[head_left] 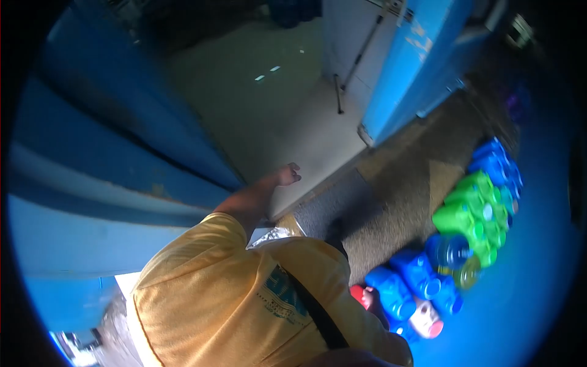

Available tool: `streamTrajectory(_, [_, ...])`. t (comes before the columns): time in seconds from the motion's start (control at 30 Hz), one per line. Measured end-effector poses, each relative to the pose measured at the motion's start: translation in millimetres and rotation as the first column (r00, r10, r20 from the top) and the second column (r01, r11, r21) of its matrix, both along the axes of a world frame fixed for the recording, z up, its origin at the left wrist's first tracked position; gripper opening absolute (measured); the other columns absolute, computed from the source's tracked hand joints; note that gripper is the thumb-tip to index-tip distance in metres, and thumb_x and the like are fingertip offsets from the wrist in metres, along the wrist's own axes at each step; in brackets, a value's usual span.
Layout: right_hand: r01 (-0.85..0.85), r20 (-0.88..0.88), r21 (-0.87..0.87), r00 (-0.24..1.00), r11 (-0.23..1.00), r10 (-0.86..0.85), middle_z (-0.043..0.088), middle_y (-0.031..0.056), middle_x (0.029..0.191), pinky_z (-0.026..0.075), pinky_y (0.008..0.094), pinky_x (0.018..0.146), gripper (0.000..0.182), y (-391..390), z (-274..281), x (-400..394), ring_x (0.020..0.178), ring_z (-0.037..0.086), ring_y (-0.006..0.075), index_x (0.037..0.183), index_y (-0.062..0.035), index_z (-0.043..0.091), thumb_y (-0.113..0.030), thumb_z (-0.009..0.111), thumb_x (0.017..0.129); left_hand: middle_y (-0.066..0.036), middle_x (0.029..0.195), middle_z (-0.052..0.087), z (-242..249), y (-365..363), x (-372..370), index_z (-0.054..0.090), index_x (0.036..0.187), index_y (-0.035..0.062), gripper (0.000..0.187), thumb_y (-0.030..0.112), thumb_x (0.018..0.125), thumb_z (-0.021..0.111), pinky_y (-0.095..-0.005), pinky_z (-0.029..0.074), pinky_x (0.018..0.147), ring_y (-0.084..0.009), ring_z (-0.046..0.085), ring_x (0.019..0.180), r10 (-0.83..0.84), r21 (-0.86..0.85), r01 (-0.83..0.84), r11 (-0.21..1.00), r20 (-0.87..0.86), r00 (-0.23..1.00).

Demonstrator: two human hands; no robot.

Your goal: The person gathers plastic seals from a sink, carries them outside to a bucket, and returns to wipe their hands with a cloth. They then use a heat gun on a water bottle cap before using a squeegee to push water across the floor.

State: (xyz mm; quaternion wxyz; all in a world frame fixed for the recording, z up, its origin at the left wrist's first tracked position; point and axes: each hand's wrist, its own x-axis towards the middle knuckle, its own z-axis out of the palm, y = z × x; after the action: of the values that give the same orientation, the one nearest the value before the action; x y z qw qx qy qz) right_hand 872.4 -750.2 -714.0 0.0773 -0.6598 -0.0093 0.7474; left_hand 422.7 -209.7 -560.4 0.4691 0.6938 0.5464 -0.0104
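1. Yellow shirt (214, 293) crossed by a black strap (315, 312), closest to view.
2. Left hand (288, 174) above the pale floor (263, 122), fingers half open and loosely bent, apparently empty.
3. Right hand (367, 298) at a red object (357, 293) beside blue jugs (391, 293); finger opening and hold impossible to tell.
4. Green jugs (468, 211) farther up.

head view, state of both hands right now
Left hand: loosely open, nothing visible in it.
Right hand: by a red object; grip cannot be told.

Scuffed blue door (400, 67), pale floor (275, 122), grey mat (336, 200), blue panels (92, 159)
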Motion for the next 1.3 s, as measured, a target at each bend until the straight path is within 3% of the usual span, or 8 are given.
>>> streamTrajectory(0.07, [-0.909,0.856,0.185,0.336,0.374,0.393,0.068,0.014,0.08,0.052,0.0456,0.066,0.018,148.9,17.3,20.9,0.072,0.065,0.0342,0.091,-0.0095,0.067,-0.022,0.058,0.08,-0.015,0.111,0.064,4.3,54.4,-22.7,0.053,0.128,0.0043,0.051,0.027,0.084,0.065,-0.0371,0.048,0.093,-0.0251,0.061,0.106,0.148,0.001,-0.148,0.989,0.023,0.989])
streamTrajectory(0.13, [-0.821,0.889,0.257,0.408,0.511,0.209,0.068,0.0145,0.085,0.052,0.0447,0.071,0.021,303.5,27.2,55.5,0.079,0.065,0.0354,0.088,-0.0105,0.068,-0.027,0.059,0.08,-0.015,0.113,0.063,15.7,92.4,-51.2,0.052,0.128,0.004,0.05,0.026,0.086,0.064,-0.0382,0.048,0.093,-0.0258,0.06,0.107,0.231,-0.046,-0.229,0.972,0.061,0.971])
streamTrajectory(0.2, [-0.964,0.959,0.233,0.249,0.128,0.138,0.068,0.015,0.088,0.052,0.0442,0.073,0.019,460.2,4.1,104.6,0.082,0.065,0.0354,0.09,-0.0103,0.067,-0.026,0.058,0.082,-0.014,0.109,0.064,-7.3,108.6,-80.9,0.054,0.125,0.0034,0.043,0.024,0.088,0.061,-0.0406,0.049,0.088,-0.0258,0.061,0.101,0.464,0.029,-0.477,0.878,0.183,0.866])
streamTrajectory(0.4, [-0.888,0.908,0.399,0.418,0.229,0.039,0.068,0.0168,0.094,0.052,0.0411,0.076,0.022,778.0,141.1,72.6,0.087,0.065,0.0345,0.098,-0.0078,0.066,-0.024,0.06,0.084,0.004,0.07,0.053,-77.1,106.1,-149.0,0.058,0.095,0.017,0.011,0.027,0.092,0.057,-0.0261,0.037,0.046,-0.0073,0.047,0.056,0.927,-0.539,-0.773,0.334,0.337,0.166])
streamTrajectory(0.57, [-0.791,0.705,0.555,0.611,0.256,0.36,0.067,0.0177,0.104,0.051,0.0398,0.084,0.037,872.6,183.4,17.7,0.097,0.064,0.0319,0.114,-0.0046,0.063,-0.027,0.063,0.084,-0.008,0.101,0.059,24.4,166.2,-140.3,0.053,0.122,0.0141,0.039,0.028,0.087,0.065,-0.0384,0.047,0.07,-0.02,0.057,0.087,0.721,-0.557,-0.767,0.319,-0.382,0.578])
streamTrajectory(0.63, [-0.578,0.577,0.694,0.803,0.43,0.148,0.069,0.0134,0.097,0.052,0.0356,0.08,0.029,920.5,212.1,-30.8,0.09,0.066,0.0234,0.105,-0.0011,0.065,-0.022,0.064,0.086,-0.003,0.09,0.058,56.9,207.3,-137.4,0.054,0.112,0.0143,0.031,0.029,0.087,0.065,-0.0396,0.045,0.066,-0.0196,0.056,0.08,0.663,-0.525,-0.735,0.429,-0.369,0.652])
streamTrajectory(0.9, [-0.641,0.608,0.767,0.731,0.005,0.309,0.066,0.0181,0.107,0.051,0.0383,0.086,0.035,1177.5,378.4,-167.7,0.098,0.065,0.031,0.115,-0.003,0.06,-0.029,0.057,0.091,-0.001,0.094,0.057,141.2,465.2,-206.3,0.052,0.115,0.0152,0.024,0.024,0.093,0.055,-0.0347,0.046,0.071,-0.0156,0.055,0.083,0.836,-0.373,-0.832,0.41,-0.211,0.506])
streamTrajectory(1.3, [-0.454,0.465,0.882,0.79,-0.128,0.4,0.066,0.0161,0.111,0.05,0.039,0.086,0.036,1613.2,419.1,-271.5,0.1,0.064,0.0303,0.117,-0.0027,0.059,-0.024,0.058,0.088,0.004,0.074,0.052,204.0,792.4,-260.2,0.055,0.097,0.0166,0.017,0.033,0.096,0.052,-0.0289,0.04,0.056,-0.0113,0.05,0.065,0.777,-0.466,-0.767,0.442,-0.229,0.587])
